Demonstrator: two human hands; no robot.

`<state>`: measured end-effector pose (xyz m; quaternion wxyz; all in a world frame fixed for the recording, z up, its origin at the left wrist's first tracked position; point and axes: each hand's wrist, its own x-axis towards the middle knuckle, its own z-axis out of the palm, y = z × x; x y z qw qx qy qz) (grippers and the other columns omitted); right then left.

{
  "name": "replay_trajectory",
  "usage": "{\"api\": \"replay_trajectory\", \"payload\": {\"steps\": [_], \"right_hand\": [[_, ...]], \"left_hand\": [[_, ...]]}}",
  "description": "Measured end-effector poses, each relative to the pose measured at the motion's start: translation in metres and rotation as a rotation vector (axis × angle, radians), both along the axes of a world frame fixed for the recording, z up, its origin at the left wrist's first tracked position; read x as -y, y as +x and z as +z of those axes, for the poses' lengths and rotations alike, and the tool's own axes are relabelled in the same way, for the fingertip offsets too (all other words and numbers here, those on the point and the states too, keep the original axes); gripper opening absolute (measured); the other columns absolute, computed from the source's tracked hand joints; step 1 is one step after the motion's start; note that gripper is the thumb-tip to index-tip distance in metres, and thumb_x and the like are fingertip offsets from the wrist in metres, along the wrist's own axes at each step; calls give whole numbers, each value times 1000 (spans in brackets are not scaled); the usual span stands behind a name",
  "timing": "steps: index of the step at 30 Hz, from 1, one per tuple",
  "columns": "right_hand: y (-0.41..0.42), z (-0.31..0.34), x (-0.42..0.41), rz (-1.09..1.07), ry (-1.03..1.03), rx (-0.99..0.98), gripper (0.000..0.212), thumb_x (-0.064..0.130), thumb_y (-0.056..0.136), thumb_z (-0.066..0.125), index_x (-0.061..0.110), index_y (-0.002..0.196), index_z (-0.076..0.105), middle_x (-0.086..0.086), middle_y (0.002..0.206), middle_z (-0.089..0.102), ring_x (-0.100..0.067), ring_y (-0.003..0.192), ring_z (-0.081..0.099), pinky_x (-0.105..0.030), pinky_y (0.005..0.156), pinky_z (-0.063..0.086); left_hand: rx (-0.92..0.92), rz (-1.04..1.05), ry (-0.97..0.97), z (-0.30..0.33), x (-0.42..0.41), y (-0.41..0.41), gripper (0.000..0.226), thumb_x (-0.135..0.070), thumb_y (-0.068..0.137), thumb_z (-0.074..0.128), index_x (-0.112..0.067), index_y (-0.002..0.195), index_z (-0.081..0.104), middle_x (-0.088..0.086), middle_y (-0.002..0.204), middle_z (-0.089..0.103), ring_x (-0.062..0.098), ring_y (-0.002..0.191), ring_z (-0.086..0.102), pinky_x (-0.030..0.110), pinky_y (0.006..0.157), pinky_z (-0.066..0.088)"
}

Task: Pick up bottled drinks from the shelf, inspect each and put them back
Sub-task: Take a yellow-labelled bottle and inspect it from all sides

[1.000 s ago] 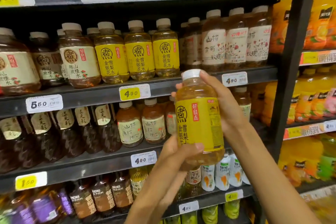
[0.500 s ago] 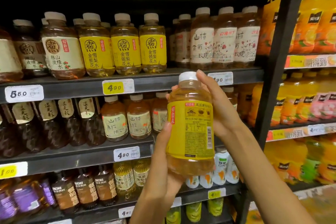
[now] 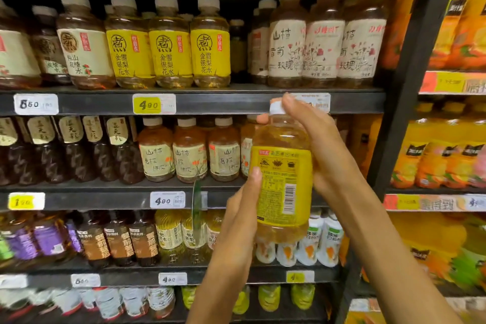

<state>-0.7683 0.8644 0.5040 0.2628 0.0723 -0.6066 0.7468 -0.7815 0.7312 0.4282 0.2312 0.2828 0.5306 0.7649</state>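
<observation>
I hold the bottle (image 3: 282,179) upright in both hands in front of the shelves, off any shelf, with its back label turned to me: small print and a barcode on yellow. My right hand (image 3: 323,150) wraps the far side, fingers curled round the shoulder, and my forefinger lies over the white cap (image 3: 276,108). My left hand (image 3: 240,216) grips the lower near side, thumb pressed flat on the label's left edge, fingers behind the bottle where I cannot see them. The liquid inside is pale gold and shows above and below the label.

Just behind the cap is a price tag (image 3: 314,102) on the edge of the upper shelf (image 3: 236,101), partly hidden by my finger. On that shelf stand three bottles with the same yellow label (image 3: 171,52), side by side, fronts out. Left of them are brown drinks with cream labels (image 3: 84,52); right of them, past a dark gap, are three taller bottles with pale flowered labels (image 3: 326,47).

On the shelf behind my hands stand amber bottles (image 3: 189,155) and, further left, dark bottles (image 3: 79,150). Below, small white bottles (image 3: 328,239) show just under the one I hold. To the right, past a black upright post (image 3: 410,102), orange juice bottles (image 3: 441,155) fill another rack.
</observation>
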Motion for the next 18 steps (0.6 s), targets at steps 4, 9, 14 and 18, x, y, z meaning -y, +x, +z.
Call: {"api": "replay_trajectory", "payload": {"steps": [4, 9, 14, 18], "right_hand": [[6, 3, -10, 34, 14, 44, 36, 38, 87, 60, 8, 107, 65, -10, 97, 74, -21, 86, 71, -35, 77, 58], [6, 5, -18, 244, -97, 56, 39, 37, 85, 51, 9, 108, 65, -11, 93, 74, -25, 89, 72, -34, 76, 59], [1, 5, -19, 211, -75, -16, 25, 33, 84, 56, 13, 94, 68, -7, 80, 70, -26, 83, 70, -35, 71, 57], [2, 5, -17, 58, 51, -41, 21, 32, 87, 60, 15, 95, 69, -6, 83, 71, -24, 85, 71, -32, 69, 56]], "left_hand": [[154, 37, 33, 1, -10, 5, 72, -81, 58, 59, -36, 114, 65, -1, 117, 70, 21, 107, 67, 48, 95, 51], [441, -345, 218, 7, -16, 11, 74, -63, 80, 47, -13, 134, 54, 32, 131, 54, 43, 101, 59, 47, 65, 57], [340, -249, 127, 0, -16, -3, 66, -64, 83, 41, -20, 128, 60, 20, 124, 64, 36, 107, 64, 51, 85, 54], [107, -28, -19, 0, -7, -9, 60, -71, 72, 48, -36, 118, 61, -2, 112, 72, 17, 104, 69, 47, 95, 50]]}}
